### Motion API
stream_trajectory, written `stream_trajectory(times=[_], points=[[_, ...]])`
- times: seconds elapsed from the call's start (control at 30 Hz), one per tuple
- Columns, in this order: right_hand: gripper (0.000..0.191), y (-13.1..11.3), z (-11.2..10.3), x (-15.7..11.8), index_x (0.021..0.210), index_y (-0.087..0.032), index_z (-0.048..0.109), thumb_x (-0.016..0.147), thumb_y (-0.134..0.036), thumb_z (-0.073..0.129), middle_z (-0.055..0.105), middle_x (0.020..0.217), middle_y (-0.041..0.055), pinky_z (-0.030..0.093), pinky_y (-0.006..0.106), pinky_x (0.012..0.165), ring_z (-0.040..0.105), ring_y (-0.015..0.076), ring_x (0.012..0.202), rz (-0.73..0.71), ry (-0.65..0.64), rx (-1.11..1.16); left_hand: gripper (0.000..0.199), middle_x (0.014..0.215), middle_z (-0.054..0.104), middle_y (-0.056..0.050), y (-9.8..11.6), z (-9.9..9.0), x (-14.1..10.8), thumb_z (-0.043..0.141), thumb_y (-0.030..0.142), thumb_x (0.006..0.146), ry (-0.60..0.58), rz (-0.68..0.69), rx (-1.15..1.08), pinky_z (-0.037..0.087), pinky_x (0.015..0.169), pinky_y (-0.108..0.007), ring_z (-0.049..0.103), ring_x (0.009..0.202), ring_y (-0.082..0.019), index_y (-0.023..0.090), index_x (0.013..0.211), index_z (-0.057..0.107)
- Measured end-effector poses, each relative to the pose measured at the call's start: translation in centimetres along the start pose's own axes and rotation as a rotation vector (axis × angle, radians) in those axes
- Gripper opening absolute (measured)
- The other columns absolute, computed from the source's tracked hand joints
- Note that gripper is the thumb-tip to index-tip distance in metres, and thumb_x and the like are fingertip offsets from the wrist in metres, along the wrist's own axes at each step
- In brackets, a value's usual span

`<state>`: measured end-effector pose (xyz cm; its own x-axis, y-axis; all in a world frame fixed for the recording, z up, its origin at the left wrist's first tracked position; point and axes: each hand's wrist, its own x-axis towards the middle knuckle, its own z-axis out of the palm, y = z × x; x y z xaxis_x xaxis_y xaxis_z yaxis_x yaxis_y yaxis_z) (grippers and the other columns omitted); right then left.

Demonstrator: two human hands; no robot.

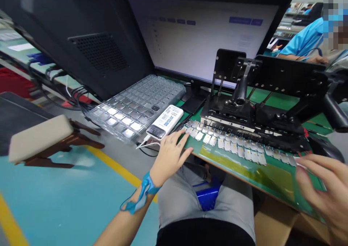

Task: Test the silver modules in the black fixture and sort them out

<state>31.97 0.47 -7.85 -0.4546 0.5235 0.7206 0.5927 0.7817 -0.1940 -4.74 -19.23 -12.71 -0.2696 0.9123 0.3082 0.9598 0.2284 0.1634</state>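
Observation:
Several small silvery-white pieces (234, 147) lie in uneven rows along the green bench mat, in front of a black metal fixture (248, 121) with lever handles. My left hand (172, 150) has its fingers spread at the left end of these rows, with fingertips at the nearest pieces; a blue strap (144, 195) circles that wrist. At the right end of the rows is my right hand (323, 180), thumb and fingers brought together around a small pale piece at the fingertips. A yellow translucent strip (244, 170) covers part of the mat's front edge.
Clear trays (136, 106) of small parts and a white power bank (165, 122) with a cable sit left of the rows. A monitor (206, 32) stands behind. Black mouse (324, 148) at right; stool (40, 139) at left. Another person in blue (304, 39) is beyond the bench.

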Motion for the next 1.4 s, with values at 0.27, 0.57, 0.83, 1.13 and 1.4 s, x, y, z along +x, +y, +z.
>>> stream_trajectory(times=[0.27, 0.57, 0.83, 1.13, 1.4], points=[[0.023, -5.8, 3.3, -3.5, 0.118, -0.016, 0.062, 0.098, -0.027, 0.057, 0.058, 0.119, 0.0118, 0.05, 0.04, 0.097, 0.058, 0.0235, 0.111, -0.045, -0.228, 0.107, 0.049, 0.146, 0.051, -0.016, -0.7, 0.9, 0.2, 0.041, 0.046, 0.102, 0.048, 0.085, 0.072, 0.034, 0.104, -0.049, 0.047, 0.131, -0.034, 0.017, 0.14, 0.053], [0.032, -5.7, 4.8, -4.2, 0.129, -0.014, 0.057, 0.1, -0.028, 0.054, 0.054, 0.129, 0.0144, 0.051, 0.047, 0.101, 0.052, 0.0278, 0.121, -0.067, -0.334, 0.055, 0.051, 0.152, 0.047, -0.016, -1.1, 1.1, 0.4, 0.035, 0.044, 0.104, 0.027, 0.164, 0.11, 0.026, 0.111, -0.05, 0.045, 0.138, -0.032, 0.016, 0.145, 0.047], [0.03, -5.9, 4.7, -4.2, 0.127, -0.015, 0.058, 0.099, -0.028, 0.056, 0.055, 0.128, 0.014, 0.051, 0.047, 0.102, 0.053, 0.0284, 0.121, -0.08, -0.348, 0.062, 0.051, 0.153, 0.045, -0.017, 0.0, 1.7, -0.2, 0.038, 0.042, 0.104, 0.036, 0.14, 0.062, 0.025, 0.116, -0.053, 0.041, 0.142, -0.032, 0.018, 0.149, 0.039], [0.032, -6.1, 4.5, -4.3, 0.128, -0.014, 0.058, 0.099, -0.028, 0.056, 0.055, 0.129, 0.0148, 0.051, 0.048, 0.103, 0.052, 0.029, 0.124, -0.1, -0.372, 0.055, 0.055, 0.151, 0.041, -0.021, 0.2, 1.9, -0.2, 0.047, 0.038, 0.101, 0.069, 0.196, -0.014, 0.036, 0.115, -0.054, 0.038, 0.142, -0.036, 0.014, 0.149, 0.036], [0.033, -6.1, 4.5, -4.2, 0.129, -0.014, 0.057, 0.099, -0.027, 0.057, 0.055, 0.13, 0.0151, 0.052, 0.048, 0.102, 0.052, 0.029, 0.124, -0.117, -0.358, 0.076, 0.056, 0.151, 0.041, -0.019, -0.2, 1.4, -0.1, 0.048, 0.039, 0.101, 0.033, 0.206, -0.028, 0.039, 0.114, -0.055, 0.038, 0.141, -0.035, 0.018, 0.151, 0.034]])
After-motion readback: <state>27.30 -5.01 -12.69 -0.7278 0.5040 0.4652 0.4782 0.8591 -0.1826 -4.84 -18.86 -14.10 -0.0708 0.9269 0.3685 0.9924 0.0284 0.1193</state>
